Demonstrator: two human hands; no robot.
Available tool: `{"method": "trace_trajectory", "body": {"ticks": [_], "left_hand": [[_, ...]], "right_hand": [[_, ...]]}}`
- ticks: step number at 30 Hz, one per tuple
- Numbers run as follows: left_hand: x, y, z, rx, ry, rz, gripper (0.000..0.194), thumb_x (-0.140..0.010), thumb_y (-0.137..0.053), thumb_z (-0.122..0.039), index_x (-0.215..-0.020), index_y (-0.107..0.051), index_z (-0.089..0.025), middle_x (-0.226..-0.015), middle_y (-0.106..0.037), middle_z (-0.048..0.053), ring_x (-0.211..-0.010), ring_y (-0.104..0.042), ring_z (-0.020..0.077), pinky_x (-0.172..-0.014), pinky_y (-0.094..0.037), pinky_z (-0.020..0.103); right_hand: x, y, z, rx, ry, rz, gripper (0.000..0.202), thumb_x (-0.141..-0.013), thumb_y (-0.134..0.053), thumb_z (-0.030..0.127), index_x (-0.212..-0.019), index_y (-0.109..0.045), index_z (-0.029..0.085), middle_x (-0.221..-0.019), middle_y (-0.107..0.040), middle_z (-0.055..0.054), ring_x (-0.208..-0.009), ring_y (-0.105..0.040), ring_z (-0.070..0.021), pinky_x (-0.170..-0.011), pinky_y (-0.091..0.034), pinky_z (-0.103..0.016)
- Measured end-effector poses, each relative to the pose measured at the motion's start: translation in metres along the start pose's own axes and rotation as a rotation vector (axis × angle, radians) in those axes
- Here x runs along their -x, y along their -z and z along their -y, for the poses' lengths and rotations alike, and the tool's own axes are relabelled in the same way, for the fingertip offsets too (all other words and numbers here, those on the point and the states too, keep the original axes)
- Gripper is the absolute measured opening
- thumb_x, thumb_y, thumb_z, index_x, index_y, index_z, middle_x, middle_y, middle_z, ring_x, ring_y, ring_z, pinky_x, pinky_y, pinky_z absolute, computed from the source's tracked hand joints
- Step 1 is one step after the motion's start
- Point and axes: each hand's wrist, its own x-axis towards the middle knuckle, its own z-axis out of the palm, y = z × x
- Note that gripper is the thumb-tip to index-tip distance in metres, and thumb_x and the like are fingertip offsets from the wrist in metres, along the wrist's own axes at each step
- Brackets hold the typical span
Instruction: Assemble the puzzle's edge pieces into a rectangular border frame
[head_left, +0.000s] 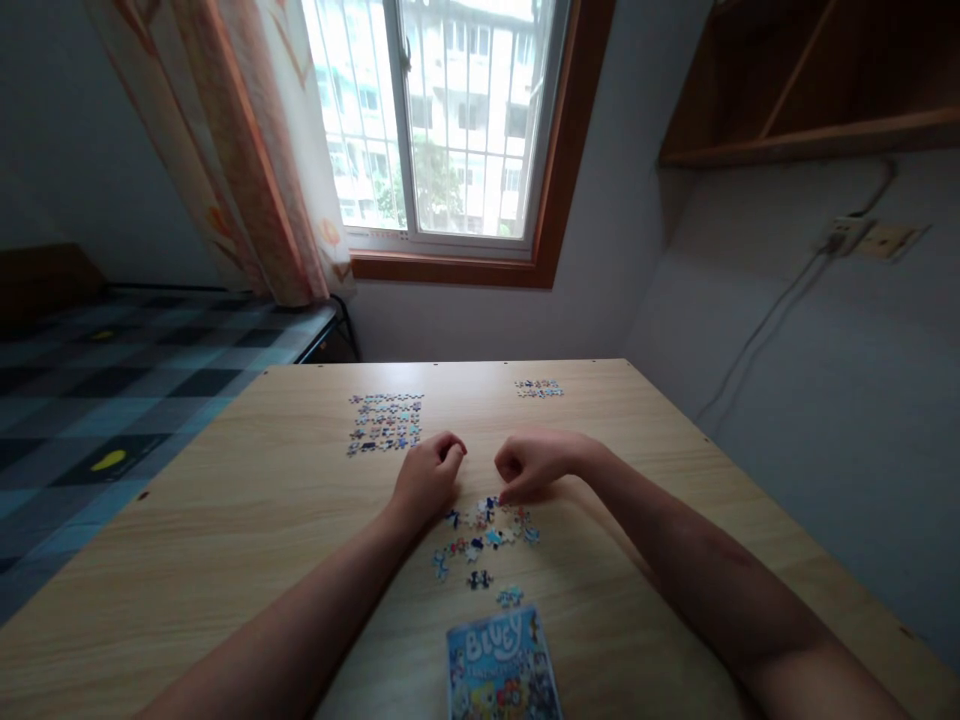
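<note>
Loose jigsaw puzzle pieces [493, 538] lie in a scattered pile in the middle of the table, blue, white, orange and dark. My right hand [536, 462] reaches down over the far side of this pile, its fingers curled and pinched, the tips at a dark blue and white puzzle piece [489, 506]. My left hand [433, 474] rests on the table just left of the pile, fingers curled closed; its palm side is hidden. Nearest me lies a blue puzzle box [501, 665] printed "BLUEY".
Rows of puzzle pieces [386, 422] are laid out at the far left of the wooden table [247, 500]. A smaller group of pieces [538, 388] lies at the far right. Beyond are a window [465, 130] and a checked bed [150, 360].
</note>
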Motion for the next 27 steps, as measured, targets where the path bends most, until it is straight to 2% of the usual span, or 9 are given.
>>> {"method": "trace_trajectory", "body": {"ticks": [4, 6, 11, 16, 21, 27], "left_hand": [[0.0, 0.001, -0.001, -0.006, 0.002, 0.001, 0.026, -0.082, -0.045, -0.03, -0.073, -0.067, -0.02, -0.075, -0.071, 0.004, -0.075, -0.063, 0.02, -0.074, -0.046, 0.031], [0.0, 0.001, -0.001, -0.009, 0.005, 0.0, 0.025, -0.082, -0.045, -0.03, -0.074, -0.067, -0.02, -0.075, -0.071, 0.003, -0.074, -0.063, 0.0198, -0.073, -0.046, 0.031], [0.0, 0.0, 0.002, -0.018, 0.002, 0.006, 0.025, -0.082, -0.045, -0.03, -0.074, -0.066, -0.02, -0.072, -0.069, 0.002, -0.071, -0.062, 0.019, -0.071, -0.045, 0.03], [0.0, 0.0, 0.003, -0.017, 0.01, 0.017, 0.025, -0.082, -0.044, -0.03, -0.075, -0.066, -0.02, -0.071, -0.069, 0.002, -0.07, -0.062, 0.0188, -0.069, -0.043, 0.029], [0.0, 0.0, 0.002, -0.03, 0.02, 0.022, 0.025, -0.082, -0.044, -0.028, -0.075, -0.067, -0.02, -0.071, -0.069, 0.002, -0.071, -0.062, 0.0189, -0.069, -0.043, 0.029], [0.0, 0.0, 0.0, -0.021, 0.027, 0.011, 0.025, -0.082, -0.045, -0.027, -0.074, -0.067, -0.02, -0.072, -0.07, 0.002, -0.071, -0.063, 0.0191, -0.069, -0.043, 0.029]], "right_hand": [[-0.005, -0.006, -0.006, 0.027, -0.016, 0.023, 0.031, -0.075, -0.074, 0.045, -0.067, -0.063, 0.017, -0.056, -0.054, 0.007, -0.053, -0.043, -0.0075, -0.05, -0.026, -0.022], [-0.006, -0.006, -0.017, 0.029, -0.046, -0.031, 0.031, -0.076, -0.073, 0.045, -0.066, -0.062, 0.018, -0.056, -0.053, 0.007, -0.053, -0.043, -0.0077, -0.05, -0.026, -0.022], [-0.004, -0.001, -0.054, 0.097, -0.286, -0.442, 0.023, -0.076, -0.073, 0.038, -0.066, -0.064, 0.019, -0.062, -0.061, 0.004, -0.059, -0.052, -0.0096, -0.052, -0.031, -0.021], [-0.005, -0.007, -0.084, 0.179, -0.445, -0.731, 0.02, -0.088, -0.062, 0.038, -0.083, -0.07, 0.02, -0.08, -0.07, -0.003, -0.071, -0.059, -0.0155, -0.062, -0.038, -0.024], [-0.005, -0.012, -0.095, 0.215, -0.416, -0.851, 0.02, -0.093, -0.058, 0.034, -0.097, -0.076, 0.025, -0.097, -0.073, -0.004, -0.094, -0.063, -0.0182, -0.084, -0.045, -0.027], [-0.003, -0.015, -0.099, 0.32, -0.326, -0.888, 0.017, -0.089, -0.065, 0.037, -0.09, -0.081, 0.03, -0.122, -0.069, -0.005, -0.119, -0.053, -0.0258, -0.105, -0.036, -0.042]]}}
